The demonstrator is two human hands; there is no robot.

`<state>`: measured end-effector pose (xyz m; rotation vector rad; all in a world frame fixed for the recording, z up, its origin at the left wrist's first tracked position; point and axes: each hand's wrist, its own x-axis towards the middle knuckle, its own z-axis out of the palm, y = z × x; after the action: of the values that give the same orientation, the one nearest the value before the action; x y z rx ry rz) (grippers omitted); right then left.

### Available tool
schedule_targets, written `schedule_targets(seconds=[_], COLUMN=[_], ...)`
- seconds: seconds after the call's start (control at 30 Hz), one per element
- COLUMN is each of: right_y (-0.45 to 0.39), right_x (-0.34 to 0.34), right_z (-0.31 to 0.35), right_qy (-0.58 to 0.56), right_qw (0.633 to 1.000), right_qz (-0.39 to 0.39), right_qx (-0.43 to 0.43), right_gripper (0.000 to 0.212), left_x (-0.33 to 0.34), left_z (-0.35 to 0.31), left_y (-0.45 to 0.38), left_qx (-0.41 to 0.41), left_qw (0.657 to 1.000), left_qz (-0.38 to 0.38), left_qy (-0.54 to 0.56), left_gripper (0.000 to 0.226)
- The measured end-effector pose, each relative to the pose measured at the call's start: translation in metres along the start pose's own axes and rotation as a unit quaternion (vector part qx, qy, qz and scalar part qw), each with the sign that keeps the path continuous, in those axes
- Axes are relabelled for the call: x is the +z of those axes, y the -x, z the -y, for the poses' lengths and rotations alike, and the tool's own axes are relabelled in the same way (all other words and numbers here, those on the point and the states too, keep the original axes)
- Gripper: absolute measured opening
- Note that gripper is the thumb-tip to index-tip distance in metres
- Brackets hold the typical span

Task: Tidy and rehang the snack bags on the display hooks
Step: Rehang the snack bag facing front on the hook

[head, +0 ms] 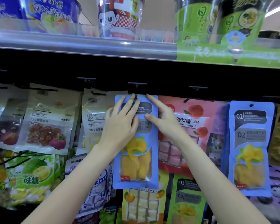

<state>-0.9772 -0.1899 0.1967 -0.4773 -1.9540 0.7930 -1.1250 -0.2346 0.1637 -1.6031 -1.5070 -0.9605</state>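
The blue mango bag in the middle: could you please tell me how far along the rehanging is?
Done: another blue mango bag hangs at far right. In hand: both hands, left hand and right hand, press the blue mango bag flat, its hole at the hook tip. Left: the crooked bags at left.

Both bare forearms reach up and converge. The left hand [120,125] lies flat, fingers spread upward; the right hand [164,122] points its forefinger up (thumb jutting left).
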Motion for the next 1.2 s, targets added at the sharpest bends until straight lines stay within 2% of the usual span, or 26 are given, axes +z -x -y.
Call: schedule_targets(seconds=[0.07, 0.17, 0.27, 0.3, 0.33, 0.37, 0.47, 0.5, 0.53, 0.6, 0.63, 0.7, 0.77, 0.83, 1.03, 1.1, 1.13, 1.17, 1.2], right_y=[0.005, 0.024, 0.047, 0.051, 0.054, 0.056, 0.057, 0.057, 0.058, 0.058, 0.059, 0.06, 0.06, 0.058, 0.069, 0.084, 0.093, 0.102, 0.112], right_x=[0.0, -0.014, -0.045, -0.057, -0.068, -0.077, -0.089, -0.09, -0.089, -0.089, -0.09, -0.094, -0.1, -0.108, -0.127, -0.133, -0.136, -0.14, -0.143], right_z=[0.001, 0.009, 0.008, 0.007, 0.005, 0.004, -0.009, -0.014, -0.016, -0.017, -0.013, -0.002, 0.014, 0.03, 0.051, 0.049, 0.048, 0.044, 0.04], right_qy=[0.126, 0.192, 0.303, 0.341, 0.356, 0.348, 0.213, 0.166, 0.122, 0.103, 0.124, 0.15, 0.184, 0.199, 0.116, 0.094, 0.079, 0.059, 0.034], right_qw=[0.991, 0.961, 0.892, 0.865, 0.854, 0.864, 0.939, 0.945, 0.947, 0.949, 0.948, 0.944, 0.933, 0.93, 0.962, 0.966, 0.968, 0.968, 0.967], right_qz=[-0.044, -0.165, -0.284, -0.324, -0.347, -0.348, -0.263, -0.266, -0.277, -0.281, -0.282, -0.291, -0.309, -0.308, -0.246, -0.236, -0.233, -0.234, -0.24], right_qx=[-0.029, -0.115, -0.179, -0.176, -0.152, -0.109, 0.068, 0.097, 0.109, 0.096, 0.078, 0.047, 0.016, 0.005, 0.032, 0.041, 0.05, 0.063, 0.081], right_gripper=[0.049, 0.033, 0.027, 0.028, 0.033, 0.041, 0.066, 0.063, 0.051, 0.01, 0.014, 0.036, 0.042, 0.044, 0.028, 0.017, 0.013, 0.011, 0.01], left_x=[0.0, -0.001, 0.003, 0.005, 0.008, 0.011, 0.016, 0.017, 0.018, 0.017, 0.016, 0.012, 0.006, 0.0, -0.007, -0.008, -0.01, -0.009, -0.01], left_z=[0.0, -0.004, -0.012, -0.015, -0.019, -0.022, -0.037, -0.042, -0.046, -0.051, -0.051, -0.05, -0.048, -0.048, -0.058, -0.068, -0.074, -0.078, -0.083], left_y=[0.006, 0.016, 0.023, 0.026, 0.028, 0.029, 0.03, 0.031, 0.031, 0.031, 0.031, 0.032, 0.033, 0.035, 0.037, 0.037, 0.037, 0.037, 0.036], left_qx=[0.0, 0.006, 0.035, 0.046, 0.053, 0.057, 0.063, 0.062, 0.055, 0.028, 0.013, -0.022, -0.045, -0.055, -0.069, -0.059, -0.063, -0.083, -0.111], left_qw=[1.0, 0.999, 0.998, 0.997, 0.997, 0.997, 0.997, 0.996, 0.996, 0.994, 0.992, 0.986, 0.98, 0.978, 0.966, 0.947, 0.927, 0.894, 0.845], left_qz=[-0.012, -0.052, -0.051, -0.044, -0.037, -0.032, -0.013, -0.006, 0.005, 0.029, 0.041, 0.067, 0.087, 0.099, 0.092, 0.082, 0.097, 0.133, 0.185], left_qy=[-0.005, 0.015, 0.031, 0.034, 0.037, 0.041, 0.052, 0.06, 0.07, 0.098, 0.116, 0.153, 0.172, 0.175, 0.233, 0.306, 0.358, 0.42, 0.489], left_gripper=[0.046, 0.039, 0.037, 0.037, 0.037, 0.038, 0.04, 0.04, 0.042, 0.046, 0.049, 0.056, 0.062, 0.059, 0.046, 0.043, 0.041, 0.038, 0.034])
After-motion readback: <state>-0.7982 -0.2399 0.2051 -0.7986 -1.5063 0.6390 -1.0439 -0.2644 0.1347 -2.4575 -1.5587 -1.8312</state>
